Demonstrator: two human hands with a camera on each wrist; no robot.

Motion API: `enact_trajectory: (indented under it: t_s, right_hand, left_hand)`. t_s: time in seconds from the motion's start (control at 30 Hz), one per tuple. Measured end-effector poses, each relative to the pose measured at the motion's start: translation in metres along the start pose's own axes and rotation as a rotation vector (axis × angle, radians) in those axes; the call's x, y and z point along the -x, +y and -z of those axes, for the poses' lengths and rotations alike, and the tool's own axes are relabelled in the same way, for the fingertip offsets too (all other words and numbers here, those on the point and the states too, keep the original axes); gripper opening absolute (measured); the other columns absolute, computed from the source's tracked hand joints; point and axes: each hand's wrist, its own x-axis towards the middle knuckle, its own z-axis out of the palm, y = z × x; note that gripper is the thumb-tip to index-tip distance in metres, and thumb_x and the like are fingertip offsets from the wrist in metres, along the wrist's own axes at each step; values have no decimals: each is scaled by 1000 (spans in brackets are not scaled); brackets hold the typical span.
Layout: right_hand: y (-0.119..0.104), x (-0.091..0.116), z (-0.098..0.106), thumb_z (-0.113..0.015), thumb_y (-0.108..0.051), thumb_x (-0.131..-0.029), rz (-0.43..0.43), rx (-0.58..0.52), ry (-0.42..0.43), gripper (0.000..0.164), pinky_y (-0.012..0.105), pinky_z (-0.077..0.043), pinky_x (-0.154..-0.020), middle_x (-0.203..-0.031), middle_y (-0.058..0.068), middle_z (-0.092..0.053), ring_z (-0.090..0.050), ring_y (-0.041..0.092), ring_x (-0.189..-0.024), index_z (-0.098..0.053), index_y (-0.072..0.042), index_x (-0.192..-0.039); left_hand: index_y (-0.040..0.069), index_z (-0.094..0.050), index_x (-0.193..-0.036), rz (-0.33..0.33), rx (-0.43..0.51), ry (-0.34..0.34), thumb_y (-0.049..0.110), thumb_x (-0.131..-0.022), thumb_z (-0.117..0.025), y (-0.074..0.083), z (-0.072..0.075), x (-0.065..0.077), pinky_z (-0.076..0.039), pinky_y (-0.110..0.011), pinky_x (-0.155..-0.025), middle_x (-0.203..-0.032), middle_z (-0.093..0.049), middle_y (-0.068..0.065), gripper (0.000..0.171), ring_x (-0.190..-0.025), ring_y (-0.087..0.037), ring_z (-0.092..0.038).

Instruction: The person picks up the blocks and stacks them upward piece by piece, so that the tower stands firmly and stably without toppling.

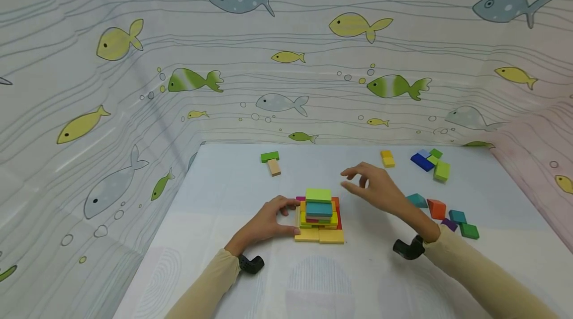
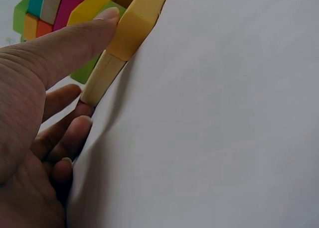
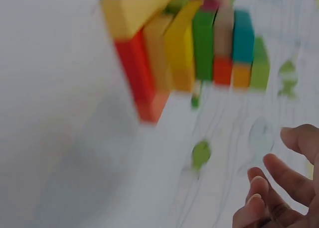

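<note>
A layered tower of coloured wooden blocks (image 1: pixel 319 209) stands before me, with a lime green block (image 1: pixel 319 194) on top and a teal block (image 1: pixel 319 209) below it. Two yellow blocks (image 1: pixel 331 237) lie along the base's front. My left hand (image 1: pixel 266 222) curves along the tower's left side. Its thumb rests at the front yellow block (image 2: pixel 134 31), while its other fingers lie by the far end of a plain wood block (image 2: pixel 102 78). To the right of the tower, my right hand (image 1: pixel 376 187) hovers with bent fingers and holds nothing.
Behind the tower lie a green block (image 1: pixel 269 157) and a plain wood block (image 1: pixel 274 167). Two yellow-orange blocks (image 1: pixel 387 158) and a blue and green group (image 1: pixel 423 161) sit at the back right. Several loose blocks, including an orange one (image 1: pixel 436 208), lie beside my right forearm.
</note>
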Motion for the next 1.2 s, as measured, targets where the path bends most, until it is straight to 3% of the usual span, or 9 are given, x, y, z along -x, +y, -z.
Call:
enact_trajectory:
  t_s: [0.13, 0.4, 0.57, 0.67, 0.8, 1.0, 1.2]
  right_hand:
    - [47, 4, 24, -73, -29, -98, -112, 22, 80, 31, 31, -50, -63, -109, 9, -71, -60, 22, -82, -73, -9, -122]
    - [142, 35, 74, -69, -30, -99, -469, 176, 196, 48, 40, -48, -67, -109, 27, -65, -59, 40, -94, -63, 6, -129]
    - [171, 53, 97, -71, -44, -94, -777, 217, 138, 77, 52, -49, -72, -124, 39, -53, -51, 52, -102, -48, 16, -135]
    - [179, 58, 102, -71, -48, -93, -871, 200, 79, 84, 54, -47, -78, -131, 41, -47, -47, 53, -107, -45, 19, -136]
    - [184, 58, 100, -72, -41, -93, -896, 201, 55, 76, 50, -47, -77, -127, 40, -50, -48, 50, -104, -49, 20, -132]
    - [185, 58, 98, -68, -31, -96, -866, 187, 100, 62, 51, -45, -77, -122, 38, -55, -49, 49, -102, -54, 21, -128]
    - [175, 55, 93, -68, -31, -97, -763, 157, 179, 59, 57, -42, -84, -126, 37, -57, -46, 51, -110, -57, 17, -129]
  left_hand:
    - [29, -57, -143, 9, -3, 0, 52, -80, -86, 0, 0, 0, -41, -38, -93, -125, -56, 12, 73, -104, -13, -51]
    - [26, -56, -144, -6, -3, -7, 50, -81, -86, 1, 0, 0, -40, -38, -93, -126, -56, 9, 73, -104, -13, -50]
    - [25, -57, -144, -14, -3, 1, 48, -82, -86, 1, 0, 0, -43, -36, -92, -126, -57, 8, 73, -103, -14, -51]
    - [25, -57, -144, -13, -3, 1, 48, -82, -86, 1, 0, 0, -43, -36, -92, -127, -57, 8, 73, -104, -14, -51]
    - [27, -56, -144, -6, 3, -5, 49, -82, -86, 1, 0, 0, -42, -37, -92, -127, -56, 9, 72, -104, -14, -51]
    - [26, -56, -144, -6, 2, -4, 47, -83, -86, 2, -1, 0, -41, -37, -92, -126, -56, 8, 72, -103, -14, -51]
    - [25, -57, -144, -11, 6, 0, 46, -82, -87, 3, 0, 0, -40, -40, -92, -125, -57, 6, 72, -103, -15, -51]
